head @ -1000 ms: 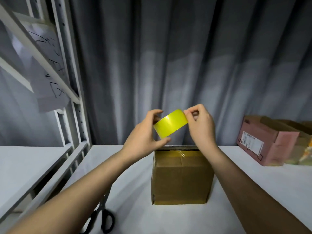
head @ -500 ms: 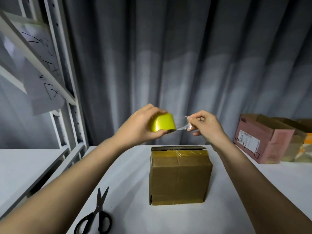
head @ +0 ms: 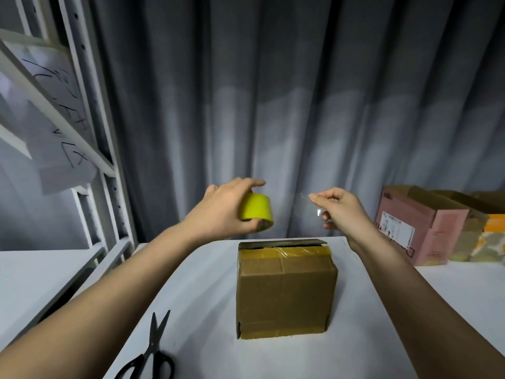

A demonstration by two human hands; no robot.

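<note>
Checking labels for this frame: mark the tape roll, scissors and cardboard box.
tape roll (head: 255, 207): head view, yellow outer band.
scissors (head: 153, 348): head view, near the blade pivot.
cardboard box (head: 285, 296): head view, front face.

The yellow tape roll (head: 255, 207) is hanging tilted in the air, its glossy band facing the camera and its core opening pointing toward 4 o'clock. The left hand (head: 221, 212) is gripping it, fingers over the top and thumb underneath. A clear, barely visible tape strip (head: 306, 201) is running from the roll toward 3 o'clock, where the right hand (head: 341, 209) is pinching its free end.
</note>
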